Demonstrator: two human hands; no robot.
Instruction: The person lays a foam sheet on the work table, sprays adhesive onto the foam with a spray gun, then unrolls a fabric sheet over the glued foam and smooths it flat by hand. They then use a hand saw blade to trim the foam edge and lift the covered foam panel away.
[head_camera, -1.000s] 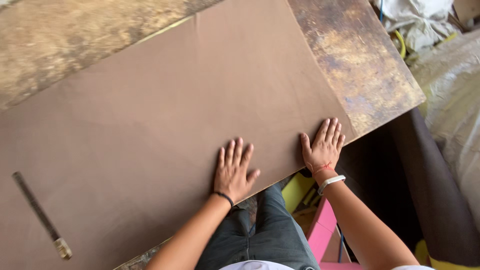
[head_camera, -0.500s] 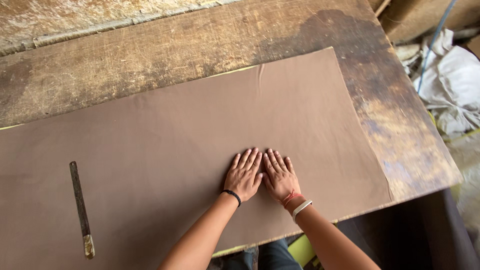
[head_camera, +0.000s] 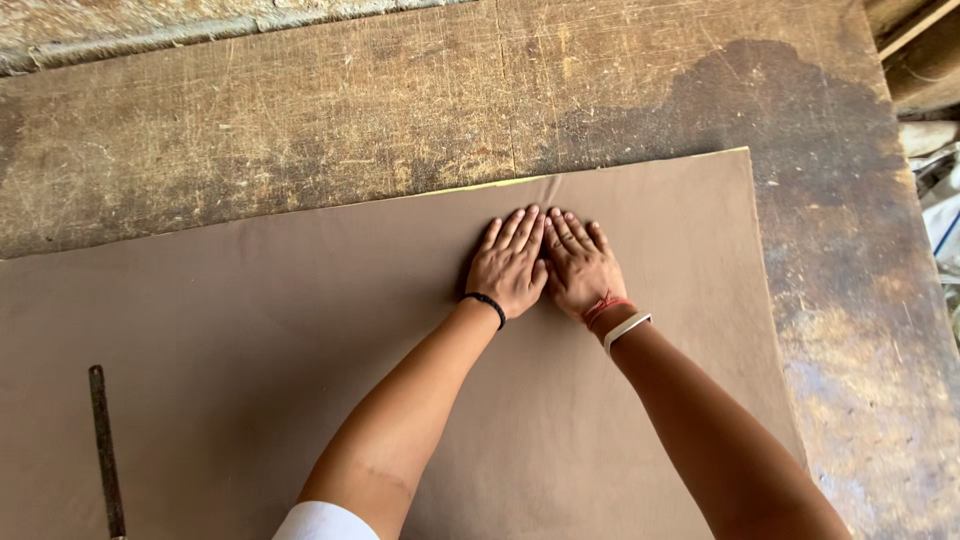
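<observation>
My left hand (head_camera: 510, 265) and right hand (head_camera: 580, 265), flat and gripping nothing, have slid up together toward the brown sheet's (head_camera: 300, 330) far edge, so the smoothing now reaches that side.

The brown sheet (head_camera: 300, 330) looked like matt, smooth cloth or leather, faintly creased; the desk (head_camera: 400, 100) was rough, scratched, stained wood, darker at two o'clock; the rod (head_camera: 104, 450) at eight o'clock seemed dull, rusted metal.
</observation>
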